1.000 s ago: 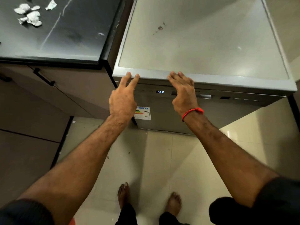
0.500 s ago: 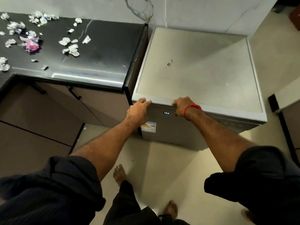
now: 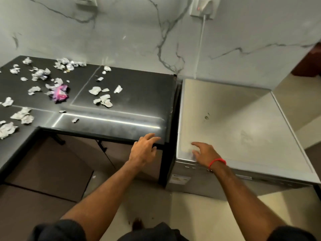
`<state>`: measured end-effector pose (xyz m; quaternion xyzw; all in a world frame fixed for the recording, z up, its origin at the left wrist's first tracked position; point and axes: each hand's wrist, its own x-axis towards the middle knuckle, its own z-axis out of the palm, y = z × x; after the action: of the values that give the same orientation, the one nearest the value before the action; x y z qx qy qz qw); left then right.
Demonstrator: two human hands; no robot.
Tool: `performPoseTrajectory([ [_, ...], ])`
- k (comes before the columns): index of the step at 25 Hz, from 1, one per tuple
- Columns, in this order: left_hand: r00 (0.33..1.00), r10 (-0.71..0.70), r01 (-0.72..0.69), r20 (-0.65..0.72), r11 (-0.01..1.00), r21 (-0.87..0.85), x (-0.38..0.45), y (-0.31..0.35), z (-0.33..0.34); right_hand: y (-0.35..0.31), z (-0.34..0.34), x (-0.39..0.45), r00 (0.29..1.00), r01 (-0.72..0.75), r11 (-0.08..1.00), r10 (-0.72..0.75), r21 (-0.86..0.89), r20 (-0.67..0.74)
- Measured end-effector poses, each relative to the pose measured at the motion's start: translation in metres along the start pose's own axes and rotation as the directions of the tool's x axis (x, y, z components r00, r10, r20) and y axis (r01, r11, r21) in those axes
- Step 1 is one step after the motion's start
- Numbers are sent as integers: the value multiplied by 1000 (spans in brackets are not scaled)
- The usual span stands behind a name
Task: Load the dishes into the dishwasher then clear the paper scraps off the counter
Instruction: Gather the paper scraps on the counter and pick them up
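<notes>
The silver dishwasher (image 3: pixel 243 129) stands at the right with its door closed. A black counter (image 3: pixel 132 94) runs along the wall to its left, strewn with several crumpled white paper scraps (image 3: pixel 102 99) and one pink wrapper (image 3: pixel 60 93). My left hand (image 3: pixel 143 150) hovers open at the counter's front right corner, fingers spread, holding nothing. Over the dishwasher's front left corner floats my right hand (image 3: pixel 203 152), a red thread at its wrist, also open and empty.
Brown cabinet doors with dark handles (image 3: pixel 102 145) sit under the counter. A wall socket (image 3: pixel 203 7) with a white cord hangs above the dishwasher. The counter turns toward me at the left (image 3: pixel 15 146). Pale floor tiles lie below.
Both hands let go of the dishwasher's top front edge and lifted, shifting left. My view rose, bringing the wall and more of the littered counter into sight.
</notes>
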<state>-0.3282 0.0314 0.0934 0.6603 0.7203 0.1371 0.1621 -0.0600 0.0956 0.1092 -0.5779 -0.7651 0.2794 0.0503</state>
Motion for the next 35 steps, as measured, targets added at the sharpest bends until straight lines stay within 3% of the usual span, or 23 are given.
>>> performPoseTrajectory([
  [5, 990, -135, 136, -44, 990, 41, 15, -100, -61, -120, 48, 46, 970, 243, 957, -243, 158, -19],
  [11, 946, -324, 323, -5, 942, 91, 31, -165, -87, -192, 76, 113, 947, 301, 942, -313, 149, 65],
  [17, 810, -580, 587, -90, 802, 116, 50, -227, -94, -225, 117, 184, 920, 324, 943, -334, 79, 206],
  [19, 769, -636, 639, -60, 763, 95, 51, -248, -97, -238, 122, 201, 914, 340, 940, -334, 12, 232],
  [23, 757, -650, 646, 64, 760, 69, 45, -277, -94, -263, 128, 230, 883, 429, 895, -388, -122, 265],
  [29, 767, -642, 641, -10, 765, 55, 34, -281, -93, -313, 143, 277, 845, 487, 872, -454, -56, 282],
  [32, 802, -596, 596, -42, 791, 139, 36, -299, -104, -345, 163, 280, 865, 474, 853, -407, -216, 294],
  [35, 856, -516, 509, -19, 836, 207, 50, -330, -120, -377, 185, 273, 827, 533, 818, -452, -214, 334],
])
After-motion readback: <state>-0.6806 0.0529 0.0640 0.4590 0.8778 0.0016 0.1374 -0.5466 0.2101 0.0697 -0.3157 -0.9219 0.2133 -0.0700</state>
